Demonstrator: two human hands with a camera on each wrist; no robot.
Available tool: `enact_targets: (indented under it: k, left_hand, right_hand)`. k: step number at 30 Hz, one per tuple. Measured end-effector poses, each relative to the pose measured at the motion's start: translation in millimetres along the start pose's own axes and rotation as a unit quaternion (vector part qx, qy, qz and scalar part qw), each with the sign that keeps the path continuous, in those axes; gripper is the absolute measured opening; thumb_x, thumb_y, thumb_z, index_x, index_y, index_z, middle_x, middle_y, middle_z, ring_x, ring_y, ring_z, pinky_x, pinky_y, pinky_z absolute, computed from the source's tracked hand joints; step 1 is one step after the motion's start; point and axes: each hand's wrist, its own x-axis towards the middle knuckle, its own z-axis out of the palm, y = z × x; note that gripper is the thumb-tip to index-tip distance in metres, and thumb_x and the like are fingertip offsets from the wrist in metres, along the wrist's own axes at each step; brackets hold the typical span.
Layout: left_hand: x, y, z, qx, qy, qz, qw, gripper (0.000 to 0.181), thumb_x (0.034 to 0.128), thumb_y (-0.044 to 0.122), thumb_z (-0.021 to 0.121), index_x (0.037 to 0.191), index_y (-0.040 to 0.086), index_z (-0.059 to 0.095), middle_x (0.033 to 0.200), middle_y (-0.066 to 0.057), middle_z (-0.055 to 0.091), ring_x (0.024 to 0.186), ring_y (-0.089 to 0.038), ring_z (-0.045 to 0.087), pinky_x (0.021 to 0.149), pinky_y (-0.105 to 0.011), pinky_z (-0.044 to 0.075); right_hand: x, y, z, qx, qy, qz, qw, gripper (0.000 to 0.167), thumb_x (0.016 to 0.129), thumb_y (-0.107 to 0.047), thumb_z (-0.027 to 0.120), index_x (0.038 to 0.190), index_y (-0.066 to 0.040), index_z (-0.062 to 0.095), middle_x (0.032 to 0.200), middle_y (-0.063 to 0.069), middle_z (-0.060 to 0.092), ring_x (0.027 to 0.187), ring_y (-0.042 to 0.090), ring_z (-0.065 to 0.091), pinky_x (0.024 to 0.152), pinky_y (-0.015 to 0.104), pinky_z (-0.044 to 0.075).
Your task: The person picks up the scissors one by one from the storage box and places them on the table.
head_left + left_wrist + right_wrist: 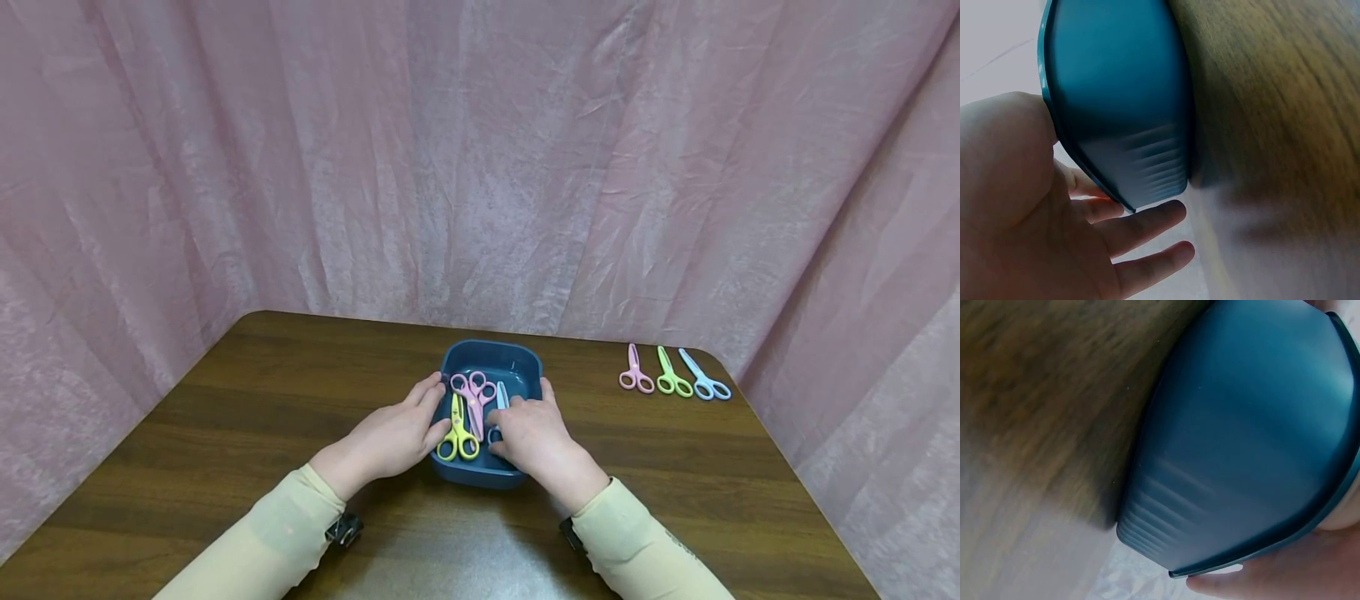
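Observation:
A dark blue plastic box (pixel 478 477) stands on the table between both hands. My left hand (pixel 393 433) holds its left rim, thumb over the inside and fingers along the outer wall. In the left wrist view, two fingers of that hand (pixel 1079 244) stretch past the box's corner. Inside lie yellow scissors (pixel 457 429), pink scissors (pixel 477 404) and light-blue scissors (pixel 502 393). Over the box's right side, my right hand (pixel 532 433) has thumb and forefinger by the light-blue handles, with another finger at the right rim. Whether it pinches those scissors is hidden.
Pink scissors (pixel 635 375), green scissors (pixel 671 379) and another light-blue pair of scissors (pixel 705 382) lie in a row at the table's back right corner. A pink curtain (pixel 480 167) hangs behind the brown wooden table (pixel 300 383).

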Motion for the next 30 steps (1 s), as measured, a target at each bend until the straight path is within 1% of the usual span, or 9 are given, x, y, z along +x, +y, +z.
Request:
enact_targets:
  k: [5, 9, 12, 15, 23, 30]
  left_hand:
    - [0.1, 0.0, -0.5, 0.0, -0.001, -0.001, 1.0, 0.069, 0.1157, 0.037, 0.058, 0.167, -0.005, 0.038, 0.178, -0.023, 0.028, 0.131, -0.039, 0.07, 0.103, -0.052, 0.06]
    - [-0.4, 0.4, -0.9, -0.001, -0.001, 0.001, 1.0, 0.069, 0.1157, 0.036, 0.058, 0.167, -0.005, 0.039, 0.178, -0.023, 0.029, 0.129, -0.038, 0.07, 0.102, -0.051, 0.061]
    - [-0.5, 0.3, -0.5, -0.001, -0.001, 0.001, 1.0, 0.069, 0.1158, 0.036, 0.058, 0.167, -0.006, 0.039, 0.178, -0.023, 0.029, 0.128, -0.038, 0.072, 0.101, -0.051, 0.062]
    - [-0.3, -0.3, 0.1, 0.0, 0.0, 0.0, 1.0, 0.069, 0.1158, 0.036, 0.058, 0.167, -0.005, 0.039, 0.178, -0.023, 0.029, 0.127, -0.038, 0.072, 0.1, -0.051, 0.062]
    - [-0.1, -0.5, 0.1, 0.003, 0.0, 0.0, 1.0, 0.068, 0.1159, 0.037, 0.057, 0.167, -0.005, 0.039, 0.178, -0.023, 0.029, 0.125, -0.037, 0.073, 0.1, -0.05, 0.063]
    - [-0.6, 0.6, -0.9, 0.0, 0.0, 0.0, 1.0, 0.068, 0.1158, 0.036, 0.058, 0.166, -0.006, 0.039, 0.177, -0.024, 0.03, 0.128, -0.038, 0.071, 0.1, -0.051, 0.062]
  right_hand:
    - [0.8, 0.1, -0.8, -0.002, -0.001, -0.002, 1.0, 0.037, 0.095, -0.046, 0.088, 0.124, -0.023, 0.084, 0.109, 0.009, 0.08, 0.11, 0.032, 0.074, 0.125, 0.075, 0.026]
    - [1.2, 0.4, -0.1, 0.008, -0.005, 0.002, 0.9999, 0.038, 0.094, -0.045, 0.089, 0.125, -0.023, 0.083, 0.108, 0.009, 0.079, 0.11, 0.034, 0.073, 0.125, 0.078, 0.022]
    - [1.2, 0.5, 0.1, 0.012, -0.007, 0.008, 0.9999, 0.04, 0.093, -0.045, 0.089, 0.126, -0.024, 0.083, 0.11, 0.01, 0.078, 0.111, 0.035, 0.072, 0.125, 0.079, 0.019]
    - [1.2, 0.7, -0.4, 0.009, -0.004, 0.012, 0.9999, 0.04, 0.093, -0.045, 0.09, 0.126, -0.024, 0.082, 0.11, 0.011, 0.077, 0.111, 0.036, 0.071, 0.125, 0.078, 0.02]
    - [-0.4, 0.0, -1.9, 0.005, 0.001, 0.015, 0.9999, 0.043, 0.093, -0.044, 0.09, 0.13, -0.024, 0.082, 0.116, 0.015, 0.074, 0.116, 0.038, 0.066, 0.126, 0.077, 0.021]
    - [-1.4, -0.3, -2.1, 0.005, 0.005, 0.017, 0.9998, 0.043, 0.092, -0.043, 0.091, 0.13, -0.024, 0.082, 0.12, 0.017, 0.073, 0.12, 0.04, 0.063, 0.126, 0.077, 0.022]
